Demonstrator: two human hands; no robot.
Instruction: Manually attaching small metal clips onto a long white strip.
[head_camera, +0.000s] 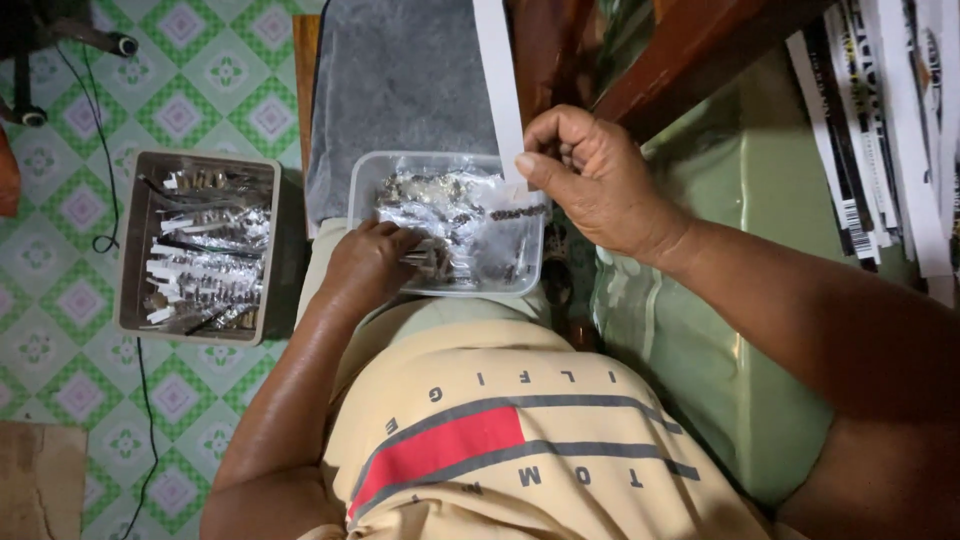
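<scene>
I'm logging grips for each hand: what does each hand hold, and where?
The right hand pinches a white strip near its lower end. The left hand grasps small metal pieces in the clear tub.

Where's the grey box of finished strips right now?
In the head view, the grey rectangular box sits on the green patterned tile floor at the person's left, beside the clear plastic tub where the left hand rests.

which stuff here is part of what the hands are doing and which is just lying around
In use:
- clear tub of small metal parts
- white strip, pinched in the right hand
- left hand, reaching into the tub

Lying about:
- grey box of filled strips
- printed papers
- black cable
</scene>
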